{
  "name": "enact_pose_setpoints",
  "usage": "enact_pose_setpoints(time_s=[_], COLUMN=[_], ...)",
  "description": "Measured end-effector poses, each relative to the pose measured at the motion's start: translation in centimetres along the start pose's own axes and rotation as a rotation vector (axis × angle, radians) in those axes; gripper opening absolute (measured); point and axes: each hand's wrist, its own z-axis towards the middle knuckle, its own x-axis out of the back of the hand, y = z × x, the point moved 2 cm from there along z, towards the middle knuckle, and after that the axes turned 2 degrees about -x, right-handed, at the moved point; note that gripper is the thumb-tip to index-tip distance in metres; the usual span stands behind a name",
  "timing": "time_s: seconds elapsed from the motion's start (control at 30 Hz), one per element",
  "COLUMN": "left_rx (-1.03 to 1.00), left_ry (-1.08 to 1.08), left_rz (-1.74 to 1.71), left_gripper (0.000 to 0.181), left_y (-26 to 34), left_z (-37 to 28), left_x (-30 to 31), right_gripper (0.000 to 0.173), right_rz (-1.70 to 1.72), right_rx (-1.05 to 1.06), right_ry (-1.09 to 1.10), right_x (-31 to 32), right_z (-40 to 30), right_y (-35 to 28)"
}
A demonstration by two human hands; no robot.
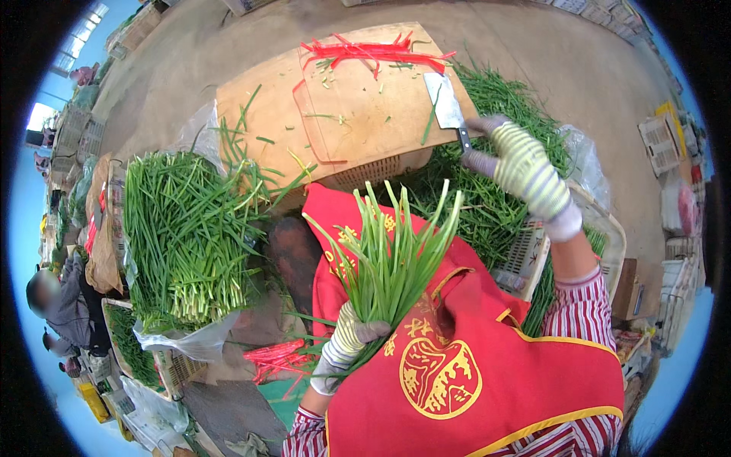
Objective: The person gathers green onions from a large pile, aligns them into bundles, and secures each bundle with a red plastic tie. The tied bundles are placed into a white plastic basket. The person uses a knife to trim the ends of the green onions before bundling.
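Observation:
My left hand, in a striped knit glove, grips a bunch of garlic chives around its lower part, with the pale cut ends pointing up and away from me. My gloved right hand is at the black handle of a cleaver, thumb and fingers apart on either side of it; whether they touch it is unclear. The blade lies flat on a wooden board, at its right edge. Red plastic ties lie across the board's far end, and bits of cut stem are scattered over it.
A crate heaped with green chives stands at the left. More loose greens fill crates at the right. Another pile of red ties lies low at the left. People sit at the far left; stacked crates line the walls.

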Motion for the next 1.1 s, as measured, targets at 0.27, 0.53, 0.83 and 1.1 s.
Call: enact_pose_setpoints(time_s=[0.27, 0.53, 0.83, 1.1], left_rx=[0.015, 0.015, -0.075, 0.012], left_ry=[0.134, 0.226, 0.224, 0.157], left_rz=[0.008, -0.118, 0.018, 0.049], left_gripper=[0.047, 0.049, 0.053, 0.055], left_y=[1.8, -1.9, 0.1, 1.1], left_z=[-0.1, -1.0, -0.8, 0.0], left_x=[-0.6, 1.2, 0.7, -0.3], right_gripper=[0.065, 0.024, 0.021, 0.032], right_rz=[0.777, 1.18, -0.22, 0.194], right_rx=[-0.012, -0.303, -0.267, 0.258], right_ry=[-0.351, -0.408, 0.123, -0.345], right_x=[-6.9, -8.8, -7.1, -3.2], right_z=[-3.3, -3.5, 1.2, -1.2], right_y=[-7.2, -5.4, 6.2, -6.7])
